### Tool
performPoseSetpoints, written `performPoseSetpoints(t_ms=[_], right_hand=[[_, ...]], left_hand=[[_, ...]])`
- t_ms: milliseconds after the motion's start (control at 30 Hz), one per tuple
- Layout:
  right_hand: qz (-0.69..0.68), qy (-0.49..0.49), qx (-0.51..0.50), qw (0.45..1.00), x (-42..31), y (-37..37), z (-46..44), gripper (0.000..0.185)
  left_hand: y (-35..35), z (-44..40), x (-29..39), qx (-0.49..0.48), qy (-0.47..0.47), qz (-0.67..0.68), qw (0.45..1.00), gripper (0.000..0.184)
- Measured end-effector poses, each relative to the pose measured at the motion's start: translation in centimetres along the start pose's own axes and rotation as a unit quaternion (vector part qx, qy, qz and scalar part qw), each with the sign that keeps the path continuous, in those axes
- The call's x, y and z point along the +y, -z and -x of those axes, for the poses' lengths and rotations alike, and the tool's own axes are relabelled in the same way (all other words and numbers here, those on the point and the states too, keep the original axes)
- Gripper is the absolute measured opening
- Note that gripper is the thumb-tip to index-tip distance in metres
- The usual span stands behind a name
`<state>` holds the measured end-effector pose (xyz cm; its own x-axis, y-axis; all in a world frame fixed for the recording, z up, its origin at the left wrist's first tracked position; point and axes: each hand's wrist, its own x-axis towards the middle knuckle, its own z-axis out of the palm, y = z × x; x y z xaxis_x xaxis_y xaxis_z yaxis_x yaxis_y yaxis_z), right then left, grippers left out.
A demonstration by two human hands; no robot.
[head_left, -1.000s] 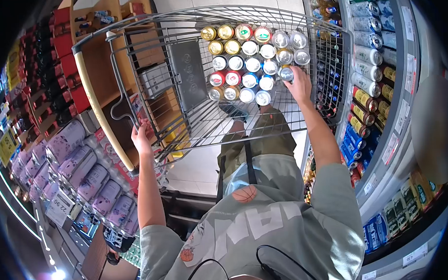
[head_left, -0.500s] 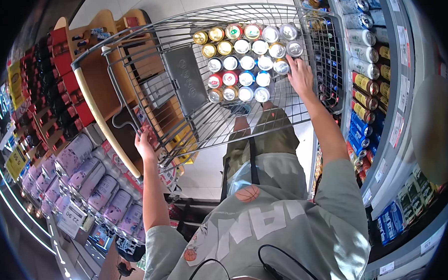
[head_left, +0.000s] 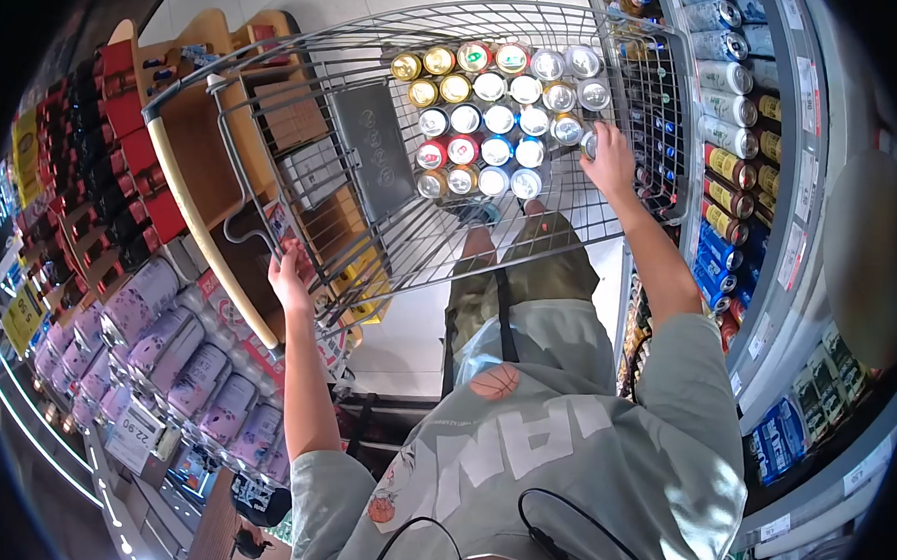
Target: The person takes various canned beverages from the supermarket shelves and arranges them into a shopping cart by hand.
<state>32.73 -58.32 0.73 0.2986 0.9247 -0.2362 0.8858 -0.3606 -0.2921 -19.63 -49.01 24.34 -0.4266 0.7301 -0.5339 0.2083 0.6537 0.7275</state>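
Note:
Rows of drink cans (head_left: 498, 120) stand upright in the wire shopping cart (head_left: 438, 270), their tops facing me. At the right end of the rows, my right hand (head_left: 611, 161) has its fingers closed around a can (head_left: 589, 145), partly hidden beneath them. This can is beside another silver-topped can (head_left: 566, 129). On the left, my left hand (head_left: 289, 274) is closed on the end of a bent grey metal bar (head_left: 237, 214) on the cart, near its pale handle (head_left: 209, 235). The fingers partly cover the bar.
A dark grey panel (head_left: 375, 153) stands inside the cart, left of the cans. Shelves of cans (head_left: 729, 138) run along the right. Lilac packs (head_left: 198, 381) and a wooden rack (head_left: 207, 140) are on the left. My legs (head_left: 543, 256) are close to the cart's side.
My right hand has moved slightly right and down, and a can now shows under its fingers. My left hand stays on the bar. The view has shifted slightly.

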Motion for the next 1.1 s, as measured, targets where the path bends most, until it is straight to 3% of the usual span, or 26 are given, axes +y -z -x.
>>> performPoseSetpoints(t_ms=[33, 133, 333, 467, 667, 800, 933, 1100], right_hand=[[-0.024, -0.055, -0.047, 0.997, -0.2, 0.2, 0.0, 0.066], [-0.009, -0.057, -0.056, 0.997, -0.4, 0.7, -0.3, 0.064], [-0.058, -0.084, -0.001, 0.995, -0.4, 1.2, -0.8, 0.066], [-0.070, -0.085, 0.022, 0.994, -0.8, 1.0, -0.9, 0.065], [-0.126, -0.013, 0.097, 0.987, -0.4, 0.4, -1.4, 0.065], [-0.153, -0.025, 0.089, 0.984, -0.4, 1.2, -1.1, 0.068], [-0.170, -0.015, 0.153, 0.973, -1.2, 3.6, 0.7, 0.073], [-0.459, -0.028, 0.290, 0.839, -4.5, 13.3, 4.5, 0.075]], left_hand=[[0.0, 0.0, 0.0, 0.002, 0.003, -0.012, 1.000, 0.018], [0.0, 0.0, -0.1, 0.000, -0.002, 0.005, 1.000, 0.016], [0.5, -0.5, -0.6, -0.009, -0.004, 0.004, 1.000, 0.018], [0.3, -0.4, -0.5, -0.001, -0.006, -0.005, 1.000, 0.019], [0.1, -0.4, -0.4, 0.012, -0.001, -0.011, 1.000, 0.020], [0.4, -0.7, -0.7, 0.006, -0.012, -0.014, 1.000, 0.020], [0.7, -1.0, -1.3, -0.001, -0.027, -0.010, 1.000, 0.021], [1.1, -2.0, -2.4, -0.019, -0.030, 0.021, 0.999, 0.016]])
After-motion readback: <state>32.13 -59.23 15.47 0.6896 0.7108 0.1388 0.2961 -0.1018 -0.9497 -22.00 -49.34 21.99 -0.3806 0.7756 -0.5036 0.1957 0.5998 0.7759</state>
